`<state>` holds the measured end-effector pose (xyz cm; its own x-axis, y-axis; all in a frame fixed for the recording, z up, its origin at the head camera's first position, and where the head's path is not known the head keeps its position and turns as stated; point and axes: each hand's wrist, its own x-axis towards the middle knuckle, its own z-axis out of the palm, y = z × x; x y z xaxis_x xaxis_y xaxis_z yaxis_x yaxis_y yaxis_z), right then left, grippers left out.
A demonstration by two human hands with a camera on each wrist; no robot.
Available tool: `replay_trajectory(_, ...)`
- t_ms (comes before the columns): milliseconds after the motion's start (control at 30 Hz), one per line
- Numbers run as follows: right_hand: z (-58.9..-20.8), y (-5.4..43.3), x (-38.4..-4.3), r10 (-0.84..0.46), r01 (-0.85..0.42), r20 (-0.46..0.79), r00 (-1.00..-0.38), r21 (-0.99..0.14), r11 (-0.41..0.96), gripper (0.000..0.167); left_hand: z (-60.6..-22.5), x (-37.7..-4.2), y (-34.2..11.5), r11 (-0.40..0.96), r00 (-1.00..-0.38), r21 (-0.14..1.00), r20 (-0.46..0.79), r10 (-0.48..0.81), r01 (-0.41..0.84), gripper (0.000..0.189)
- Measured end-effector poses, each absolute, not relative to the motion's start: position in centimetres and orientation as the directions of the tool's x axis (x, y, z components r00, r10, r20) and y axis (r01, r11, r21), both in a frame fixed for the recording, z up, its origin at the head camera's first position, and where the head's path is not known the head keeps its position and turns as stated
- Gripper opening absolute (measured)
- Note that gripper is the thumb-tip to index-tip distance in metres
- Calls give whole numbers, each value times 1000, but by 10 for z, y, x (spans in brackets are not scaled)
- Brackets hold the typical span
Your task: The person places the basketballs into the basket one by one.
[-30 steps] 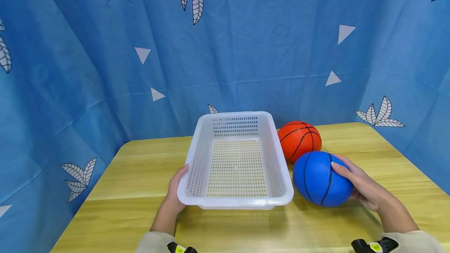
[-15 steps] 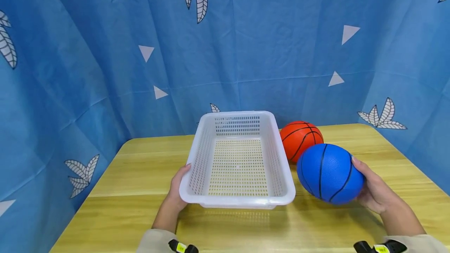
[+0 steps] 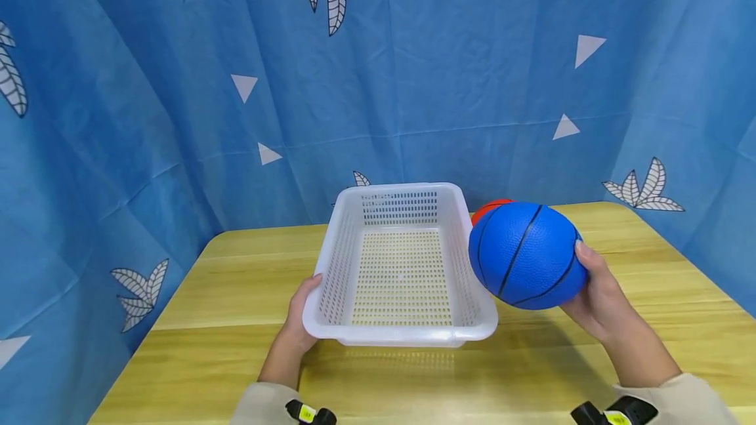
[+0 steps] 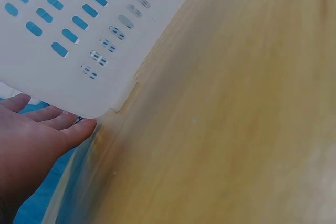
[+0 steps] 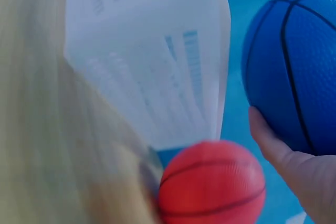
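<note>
A white plastic basket (image 3: 401,333) with slotted walls stands on the wooden table, nothing inside it. At its left side my left hand (image 3: 298,317) holds the rim; in the left wrist view, the fingers (image 4: 73,132) meet the basket's edge (image 4: 89,95). My right hand (image 3: 599,300) grips a small blue basketball (image 3: 525,258) from its right side, raised above the table beside the basket's right rim. An orange-red basketball (image 3: 487,207) is mostly hidden behind it in the head view. The right wrist view shows this red ball (image 5: 212,187) close to the basket (image 5: 152,87).
The light wooden table (image 3: 236,287) spreads out on both sides of the basket. Behind and beside it hangs a blue curtain (image 3: 413,84) printed with white leaves and triangles.
My right hand has lifted the blue basketball off the table and brought it up and left, toward the basket, covering most of the red ball. My left hand stays at the basket's rim.
</note>
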<state>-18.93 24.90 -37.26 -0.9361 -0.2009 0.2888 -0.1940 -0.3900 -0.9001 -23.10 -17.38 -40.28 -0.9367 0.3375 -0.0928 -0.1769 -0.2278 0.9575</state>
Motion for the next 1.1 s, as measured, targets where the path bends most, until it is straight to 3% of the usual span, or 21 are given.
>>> replay_trajectory(167, -342, 217, -194, -177, -297, 337, -925, -930, -216, 53, -403, -232, -174, -229, -931, 958, -84, 355, -173, 62)
replay_trajectory(300, -325, 190, -198, -173, -397, 368, -914, -898, 187, 63, -402, -234, -175, -229, -929, 959, -73, 363, -165, 62)
replay_trajectory(433, -322, 165, -202, -252, -468, 395, -884, -743, 478, 77, -403, -234, -177, -221, -930, 961, -80, 358, -167, 63)
replay_trajectory(633, -325, 135, -210, -398, -573, 412, -820, -560, 599, 85, -405, -233, -179, -205, -939, 965, -86, 334, -162, 63)
replay_trajectory(1100, -351, 111, -222, -493, -593, 348, -797, -299, 747, 83, -408, -236, -179, -171, -932, 978, -51, 359, -120, 63)
